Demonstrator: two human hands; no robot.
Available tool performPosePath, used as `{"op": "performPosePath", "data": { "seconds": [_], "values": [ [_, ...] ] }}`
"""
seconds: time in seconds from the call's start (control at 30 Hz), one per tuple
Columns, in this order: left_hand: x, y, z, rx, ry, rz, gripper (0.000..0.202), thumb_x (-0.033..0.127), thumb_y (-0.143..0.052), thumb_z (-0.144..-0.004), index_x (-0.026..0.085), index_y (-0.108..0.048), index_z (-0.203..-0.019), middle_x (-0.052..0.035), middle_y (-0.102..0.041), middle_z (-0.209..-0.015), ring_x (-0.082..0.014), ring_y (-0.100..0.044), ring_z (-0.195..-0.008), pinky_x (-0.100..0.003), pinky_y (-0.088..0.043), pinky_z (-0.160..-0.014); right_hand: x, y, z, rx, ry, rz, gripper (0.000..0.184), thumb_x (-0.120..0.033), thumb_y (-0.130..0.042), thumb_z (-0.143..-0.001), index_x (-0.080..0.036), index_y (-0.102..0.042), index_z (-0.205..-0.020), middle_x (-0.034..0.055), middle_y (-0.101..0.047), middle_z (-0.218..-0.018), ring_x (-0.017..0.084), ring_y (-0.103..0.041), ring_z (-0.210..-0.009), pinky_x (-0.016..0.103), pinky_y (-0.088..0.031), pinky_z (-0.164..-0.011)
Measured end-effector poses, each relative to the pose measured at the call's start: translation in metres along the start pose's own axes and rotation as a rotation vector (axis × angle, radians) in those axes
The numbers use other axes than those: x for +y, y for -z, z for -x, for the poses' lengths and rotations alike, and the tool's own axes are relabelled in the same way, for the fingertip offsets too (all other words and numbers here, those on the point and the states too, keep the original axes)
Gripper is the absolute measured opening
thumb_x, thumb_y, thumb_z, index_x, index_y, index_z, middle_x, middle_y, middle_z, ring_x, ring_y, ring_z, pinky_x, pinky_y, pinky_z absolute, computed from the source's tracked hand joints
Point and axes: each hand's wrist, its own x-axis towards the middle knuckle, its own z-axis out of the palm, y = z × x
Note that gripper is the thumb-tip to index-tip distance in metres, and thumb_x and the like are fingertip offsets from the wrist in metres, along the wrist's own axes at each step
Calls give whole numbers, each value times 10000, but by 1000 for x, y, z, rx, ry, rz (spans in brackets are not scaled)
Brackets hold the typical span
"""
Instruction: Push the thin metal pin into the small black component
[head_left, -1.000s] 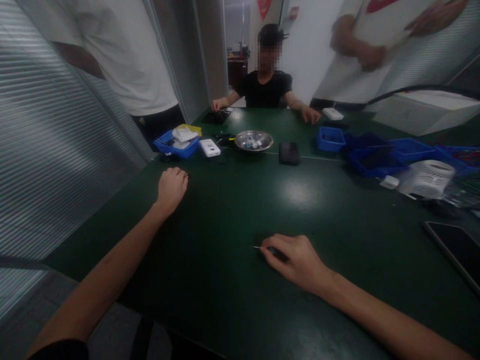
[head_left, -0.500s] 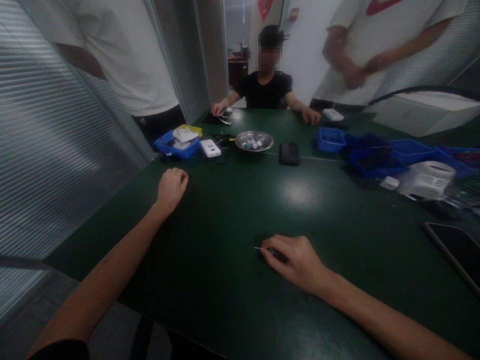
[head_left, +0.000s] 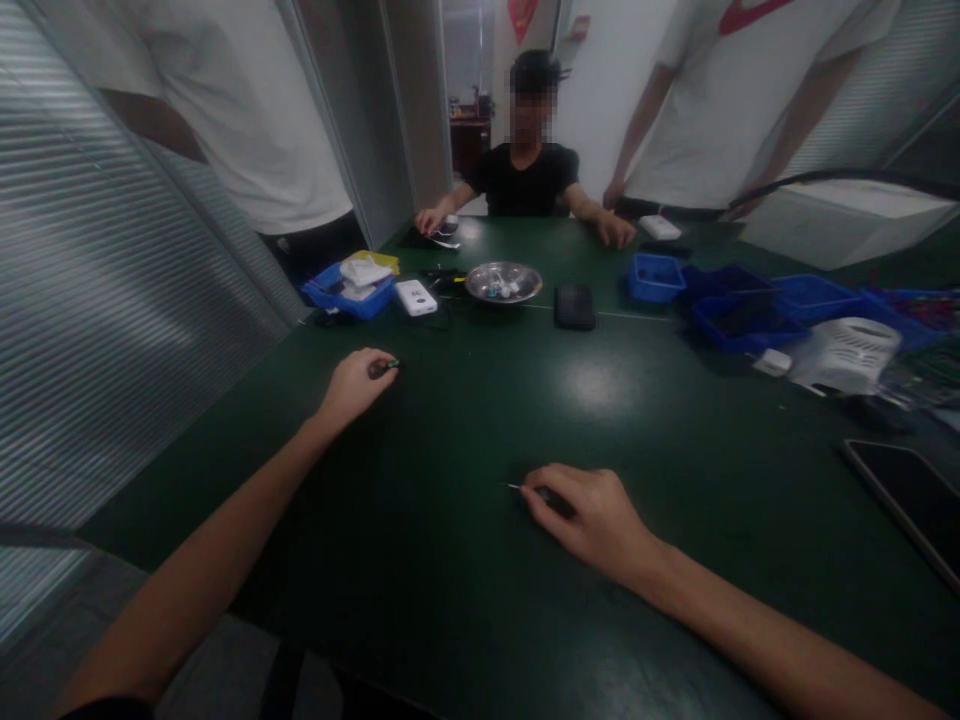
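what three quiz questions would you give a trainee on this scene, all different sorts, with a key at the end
1. Multiple choice: what does the right hand hold?
A) a phone
B) a thin-tipped thing
C) a blue tray

2. True or false: in the head view, the metal dish stands between the white device and the black square item.

3. Fill the gap: the small thing at the thumb and fingers of the left hand shows a bit of the colour ____.

Key: 1. B; 2. true; 3. green.
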Motion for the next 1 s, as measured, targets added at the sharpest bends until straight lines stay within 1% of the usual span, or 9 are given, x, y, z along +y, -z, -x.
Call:
{"op": "performPosePath", "data": {
  "seconds": [0.07, 0.13, 0.2, 0.27, 0.3, 0.37, 0.53, 0.7, 1.0],
  "values": [
    [33, -3, 9, -136, -113, 138, 271, 360, -632, -952, 199, -719, -1153, -74, -690, -1081, -218, -623, -938, -334, -488, -806, 0, 1, -1, 20, -25, -7, 242, -324, -505, -1050, -192, -704, -1011, 27, -709, -847, 127, -627, -630, 240, -449, -592],
    [69, -7, 23, -286, -259, 243, 254, 352, -642, -961, 211, -724, -1156, -68, -685, -1085, -209, -616, -950, -327, -485, -810, 1, 0, -1, 43, -44, -6, 231, -331, -514, -1047, -199, -702, -1022, 26, -719, -867, 130, -638, -640, 243, -458, -604],
    [102, -12, 37, -389, -378, 334, 227, 327, -648, -970, 213, -727, -1150, -67, -681, -1092, -204, -609, -971, -323, -479, -824, 2, 0, -2, 55, -57, -3, 218, -331, -523, -1042, -207, -701, -1023, 23, -725, -875, 134, -649, -652, 244, -461, -606],
    [124, -18, 50, -455, -455, 402, 209, 294, -645, -978, 211, -725, -1152, -69, -676, -1087, -204, -603, -994, -325, -473, -847, 3, -1, -3, 52, -71, -8, 206, -325, -530, -1036, -213, -702, -1016, 19, -728, -870, 134, -654, -655, 238, -460, -598],
    [131, -21, 55, -475, -479, 426, 206, 279, -645, -979, 209, -723, -1156, -71, -672, -1086, -206, -600, -1007, -328, -470, -860, 2, -2, -4, 48, -78, -11, 201, -322, -534, -1032, -215, -702, -1009, 17, -728, -863, 134, -655, -654, 236, -462, -598],
    [137, -25, 61, -488, -504, 455, 211, 252, -650, -973, 204, -716, -1167, -75, -662, -1088, -210, -595, -1024, -334, -464, -884, 2, -3, -5, 42, -88, -9, 197, -315, -538, -1024, -214, -704, -995, 15, -727, -848, 134, -659, -654, 234, -467, -602],
    [135, -30, 64, -470, -511, 463, 202, 211, -655, -958, 201, -708, -1152, -76, -652, -1086, -217, -590, -1030, -348, -451, -907, 1, -2, -8, 52, -114, 21, 202, -313, -539, -1008, -212, -710, -975, 14, -724, -820, 141, -664, -648, 237, -470, -595],
    [138, -28, 64, -455, -526, 438, 208, 234, -661, -955, 197, -697, -1157, -71, -652, -1088, -218, -584, -1033, -355, -437, -920, 1, -2, -8, 62, -156, 45, 201, -324, -552, -995, -220, -717, -947, 11, -721, -803, 145, -663, -638, 235, -459, -580],
    [138, -33, 66, -472, -588, 437, 193, 241, -612, -1001, 193, -683, -1173, -79, -648, -1101, -219, -582, -1043, -356, -422, -942, 0, -4, -9, 40, -131, 85, 221, -336, -543, -1003, -226, -718, -925, 16, -711, -783, 146, -653, -626, 231, -447, -577]
  ]
}}
